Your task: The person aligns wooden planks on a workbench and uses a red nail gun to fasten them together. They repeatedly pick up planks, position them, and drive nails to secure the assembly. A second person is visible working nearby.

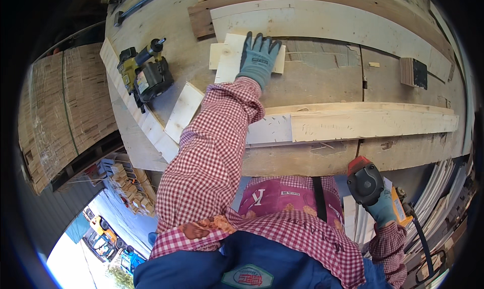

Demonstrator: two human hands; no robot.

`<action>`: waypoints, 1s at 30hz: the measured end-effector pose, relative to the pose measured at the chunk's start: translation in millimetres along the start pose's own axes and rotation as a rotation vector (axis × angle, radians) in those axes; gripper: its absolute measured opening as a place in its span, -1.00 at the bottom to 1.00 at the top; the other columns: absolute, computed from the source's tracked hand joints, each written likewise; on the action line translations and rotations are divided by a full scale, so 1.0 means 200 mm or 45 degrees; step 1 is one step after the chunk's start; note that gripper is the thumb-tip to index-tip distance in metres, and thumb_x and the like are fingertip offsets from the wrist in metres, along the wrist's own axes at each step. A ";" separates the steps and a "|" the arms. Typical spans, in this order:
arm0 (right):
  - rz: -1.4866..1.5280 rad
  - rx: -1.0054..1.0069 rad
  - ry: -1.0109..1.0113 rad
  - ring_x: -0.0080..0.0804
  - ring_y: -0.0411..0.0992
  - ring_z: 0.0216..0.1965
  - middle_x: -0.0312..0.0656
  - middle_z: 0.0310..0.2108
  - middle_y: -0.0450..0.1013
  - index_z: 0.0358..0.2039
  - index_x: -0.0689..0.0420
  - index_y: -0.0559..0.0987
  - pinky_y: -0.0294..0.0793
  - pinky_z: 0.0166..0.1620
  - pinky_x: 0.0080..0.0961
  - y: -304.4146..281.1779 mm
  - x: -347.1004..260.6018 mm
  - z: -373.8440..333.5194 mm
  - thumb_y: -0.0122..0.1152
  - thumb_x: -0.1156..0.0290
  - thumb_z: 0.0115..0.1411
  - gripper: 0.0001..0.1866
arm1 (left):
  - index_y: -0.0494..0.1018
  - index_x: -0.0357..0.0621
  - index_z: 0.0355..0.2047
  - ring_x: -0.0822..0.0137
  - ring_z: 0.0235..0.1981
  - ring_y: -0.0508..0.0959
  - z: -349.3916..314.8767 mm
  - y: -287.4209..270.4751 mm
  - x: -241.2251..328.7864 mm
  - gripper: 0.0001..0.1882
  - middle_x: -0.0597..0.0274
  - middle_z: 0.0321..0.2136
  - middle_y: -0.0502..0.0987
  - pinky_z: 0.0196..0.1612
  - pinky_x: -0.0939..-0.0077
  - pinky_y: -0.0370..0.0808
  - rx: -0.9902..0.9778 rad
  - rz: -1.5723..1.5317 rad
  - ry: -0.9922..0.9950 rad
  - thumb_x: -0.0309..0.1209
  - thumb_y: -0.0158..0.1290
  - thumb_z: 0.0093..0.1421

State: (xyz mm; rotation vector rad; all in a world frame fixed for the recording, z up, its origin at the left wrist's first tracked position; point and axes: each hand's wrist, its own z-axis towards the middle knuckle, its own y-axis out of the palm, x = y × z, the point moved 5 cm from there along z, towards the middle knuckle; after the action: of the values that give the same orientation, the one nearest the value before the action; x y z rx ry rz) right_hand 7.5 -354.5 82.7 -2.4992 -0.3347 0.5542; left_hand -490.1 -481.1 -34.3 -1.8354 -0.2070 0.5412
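My left hand [259, 59], in a grey-blue glove with dark fingertips, lies flat with fingers stretched out on a short pale board [230, 62]. That board rests across a small wooden piece [216, 57], whose ends show on both sides. At the lower right, beyond the bench's near edge, my right hand [381, 208] is closed round a nail gun [365, 182] with a round black head and a red part. Its grip is mostly hidden. A long nailed plank [373, 124] lies near the bench's front edge, and nail tips or marks show along it.
On the wooden bench [327, 160] lie a second nail gun [148, 69], a hammer [136, 8], a dark-faced wood block [414, 73] and long planks [312, 19] at the back. A dark hose [423, 246] hangs at right. Strapped wood [70, 102] is stacked at left.
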 end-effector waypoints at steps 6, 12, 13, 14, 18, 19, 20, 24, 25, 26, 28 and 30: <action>0.113 -0.026 -0.113 0.04 0.52 -0.25 0.07 -0.31 0.55 -0.18 0.23 0.55 0.49 -0.18 -0.19 -0.11 -0.20 0.02 0.49 0.11 -0.18 -0.40 | 0.13 0.03 0.23 0.09 0.26 0.20 -0.01 -0.21 -0.15 0.04 0.18 0.13 0.28 0.39 -0.07 -0.26 -0.059 -0.397 0.095 -0.10 0.39 -0.28; -0.310 -0.010 -0.032 -0.01 0.50 -0.21 0.05 -0.32 0.52 -0.13 0.27 0.44 0.48 -0.12 -0.26 -0.19 -0.16 0.05 0.47 0.14 -0.17 -0.34 | 0.02 -0.13 0.24 0.15 0.19 0.31 -0.40 -0.49 -0.48 0.09 -0.02 0.15 0.25 0.23 0.17 0.34 0.848 -1.584 0.019 -0.37 0.47 -0.24; -0.161 -0.082 0.083 0.00 0.49 -0.19 0.05 -0.31 0.51 -0.13 0.26 0.43 0.47 -0.11 -0.25 -0.18 -0.13 0.07 0.47 0.15 -0.18 -0.34 | 0.03 -0.15 0.24 0.14 0.17 0.33 -0.48 -0.54 -0.50 0.04 -0.04 0.15 0.27 0.22 0.20 0.34 0.960 -1.615 0.005 -0.35 0.44 -0.17; -0.012 -0.152 0.200 0.01 0.48 -0.18 0.06 -0.30 0.51 -0.13 0.25 0.43 0.46 -0.10 -0.25 -0.17 -0.10 0.08 0.46 0.16 -0.18 -0.35 | 0.05 -0.17 0.24 0.12 0.16 0.36 -0.56 -0.58 -0.52 -0.01 -0.06 0.15 0.29 0.22 0.23 0.34 1.072 -1.643 -0.012 -0.32 0.42 -0.11; 0.031 -0.082 0.180 0.05 0.47 -0.20 0.10 -0.30 0.49 -0.20 0.26 0.44 0.46 -0.12 -0.22 -0.12 -0.02 0.10 0.46 0.14 -0.20 -0.38 | 0.04 -0.19 0.19 0.17 0.07 0.34 -0.83 -0.45 -0.80 -0.02 0.03 0.01 0.27 0.10 0.25 0.44 1.169 -1.808 -0.664 -0.31 0.44 -0.12; 0.019 -0.040 0.141 0.06 0.47 -0.22 0.10 -0.32 0.49 -0.23 0.27 0.45 0.47 -0.14 -0.22 -0.10 0.00 0.11 0.46 0.14 -0.20 -0.39 | 0.08 -0.22 0.16 0.22 0.06 0.31 -0.85 -0.56 -0.70 -0.05 0.06 -0.01 0.24 0.09 0.30 0.41 1.288 -2.067 -0.639 -0.23 0.44 -0.11; 0.006 0.007 0.099 0.06 0.48 -0.24 0.11 -0.34 0.49 -0.25 0.27 0.45 0.48 -0.15 -0.23 -0.10 0.01 0.12 0.46 0.13 -0.20 -0.40 | 0.07 -0.22 0.19 0.20 0.09 0.29 -0.90 -0.53 -0.73 0.01 0.05 0.03 0.22 0.12 0.30 0.36 1.203 -1.574 -0.597 -0.16 0.44 -0.14; 0.061 0.015 0.184 -0.16 0.50 -0.44 -0.02 -0.45 0.49 -0.30 0.23 0.43 0.49 -0.36 -0.33 -0.06 0.00 0.10 0.45 0.20 -0.13 -0.51 | 0.01 -0.18 0.30 0.08 0.11 0.29 -1.00 -0.55 -0.39 0.15 0.02 0.08 0.23 0.15 0.20 0.32 0.719 -1.053 -0.191 -0.18 0.42 -0.25; 0.120 -0.046 0.283 -0.23 0.49 -0.48 -0.06 -0.47 0.48 -0.31 0.21 0.43 0.47 -0.41 -0.36 -0.09 -0.13 0.08 0.44 0.23 -0.10 -0.54 | 0.03 -0.17 0.30 0.07 0.10 0.30 -1.02 -0.54 -0.30 0.14 0.03 0.07 0.24 0.13 0.20 0.34 0.670 -1.106 -0.169 -0.22 0.42 -0.25; 0.172 -0.099 0.398 -0.31 0.48 -0.53 -0.10 -0.50 0.48 -0.32 0.20 0.42 0.46 -0.47 -0.40 -0.09 -0.20 0.05 0.43 0.25 -0.08 -0.58 | 0.05 -0.16 0.30 0.06 0.09 0.31 -1.04 -0.49 -0.22 0.13 0.03 0.06 0.26 0.12 0.20 0.36 0.621 -1.177 -0.142 -0.25 0.43 -0.25; 0.262 -0.035 0.300 -0.44 0.43 -0.60 -0.19 -0.55 0.45 -0.33 0.17 0.42 0.40 -0.55 -0.48 -0.06 -0.15 0.05 0.38 0.34 -0.01 -0.66 | 0.07 -0.12 0.30 0.02 0.10 0.29 -1.05 -0.38 -0.11 0.11 0.02 0.06 0.26 0.15 0.18 0.32 0.465 -1.157 -0.236 -0.21 0.41 -0.25; 0.283 -0.043 0.350 -0.43 0.44 -0.59 -0.19 -0.54 0.45 -0.33 0.18 0.42 0.41 -0.54 -0.48 -0.06 -0.19 0.04 0.37 0.34 0.00 -0.67 | 0.10 -0.07 0.30 0.02 0.11 0.28 -1.05 -0.30 -0.01 0.09 0.02 0.07 0.26 0.18 0.16 0.27 0.292 -1.016 -0.181 -0.19 0.40 -0.24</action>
State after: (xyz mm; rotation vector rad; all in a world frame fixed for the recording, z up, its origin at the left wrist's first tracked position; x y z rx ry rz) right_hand -30.0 -354.3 95.3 -2.6191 0.0393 0.2843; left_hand -387.1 -641.1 71.6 -1.3419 -0.8876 0.1184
